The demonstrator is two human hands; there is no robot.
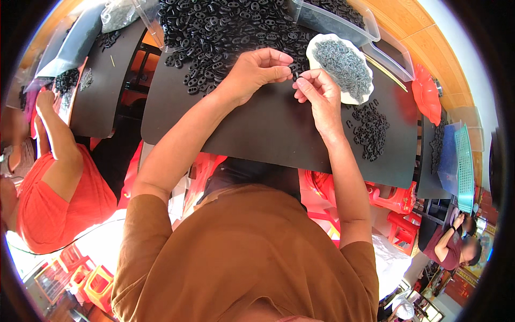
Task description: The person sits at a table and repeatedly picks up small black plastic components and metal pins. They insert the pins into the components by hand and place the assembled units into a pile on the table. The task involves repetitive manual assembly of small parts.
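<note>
My left hand (251, 75) and my right hand (322, 98) meet above the dark table, their fingertips nearly touching. Between my right thumb and fingers is a small black plastic piece (296, 76). My left thumb and index finger are pinched together beside it; anything in that pinch is too small to make out. Beyond my hands spreads a big heap of black oval pieces with holes (214, 37). To the right of my right hand, a white scalloped dish (370, 88) holds many tiny grey pieces (343, 67). A smaller pile of black pieces (370, 131) lies nearer me.
Clear plastic bins (343, 24) stand at the far edge. On the right are a red petal-shaped dish (426, 94) and a turquoise basket (465, 166). Another person in red (64, 198) works at a table on the left. Red stools (402, 228) stand below the table.
</note>
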